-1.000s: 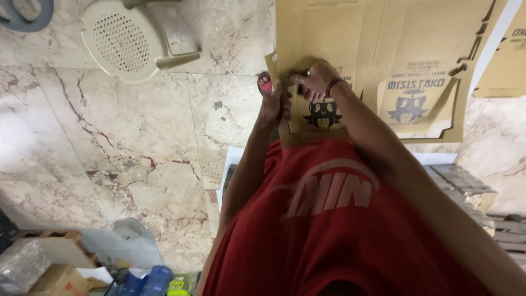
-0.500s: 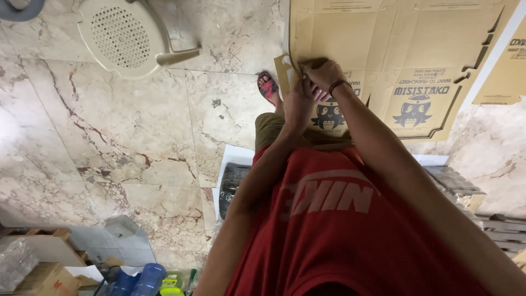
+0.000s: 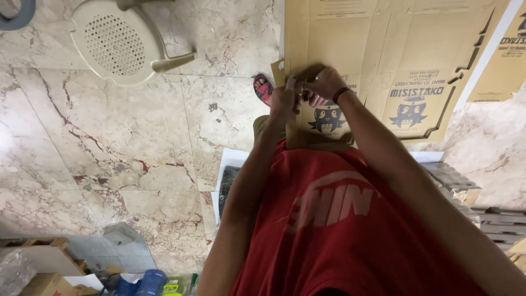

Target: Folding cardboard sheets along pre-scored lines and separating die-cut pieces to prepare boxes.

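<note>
Gripping flat cardboard sheet (image 3: pixel 350 44): left hand (image 3: pixel 283 101), right hand (image 3: pixel 326 83); fingers partly hidden.

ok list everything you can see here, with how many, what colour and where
cardboard piece: one, brown, held in both hands
flat cardboard sheets: several, brown, on the floor ahead
plastic chair: one, cream, upper left
sandal: one, red, beside the held cardboard
marble floor: cream with red veins, left side
boxes and bottles: a few, brown and blue, bottom left
shirt: one, red, centre
left hand: gripping the cardboard piece
right hand: gripping the cardboard piece
</note>
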